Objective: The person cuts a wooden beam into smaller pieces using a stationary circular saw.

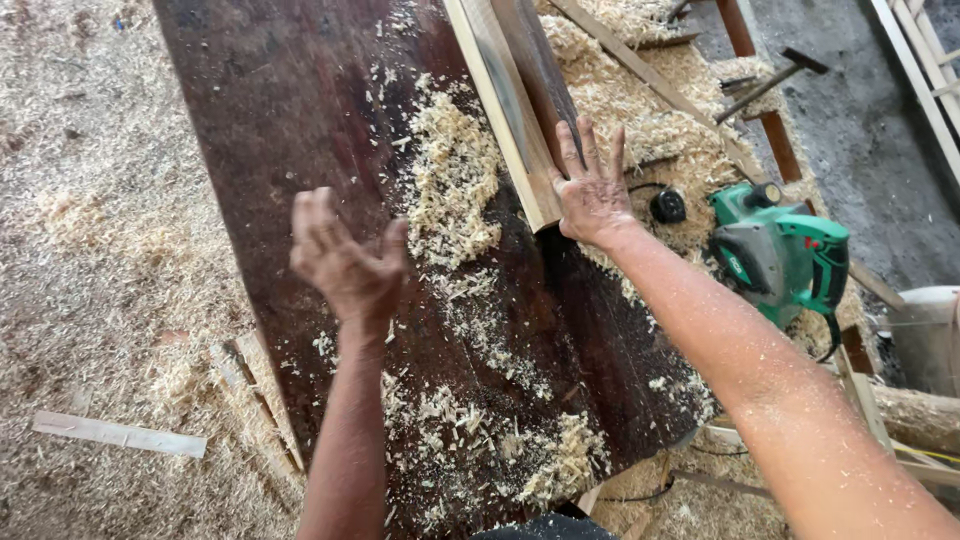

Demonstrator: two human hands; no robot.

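On the dark board [330, 150]: pale wood shavings [450, 190] scattered along its middle; narrow plank [510, 100] lying lengthwise. Right hand [592, 190] flat on the plank's near end, fingers spread, gripping nothing. Left hand [345, 262] raised above the board, blurred, fingers apparently loose and empty. Green electric planer [785, 255] beside the board at right, on sawdust. Hammer [770, 82] further back

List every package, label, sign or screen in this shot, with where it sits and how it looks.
Label: a small pale patch on the grey side of the green electric planer, right of the right hand; too small to make out.
No packages, signs or screens show on the dark board or around the left hand.
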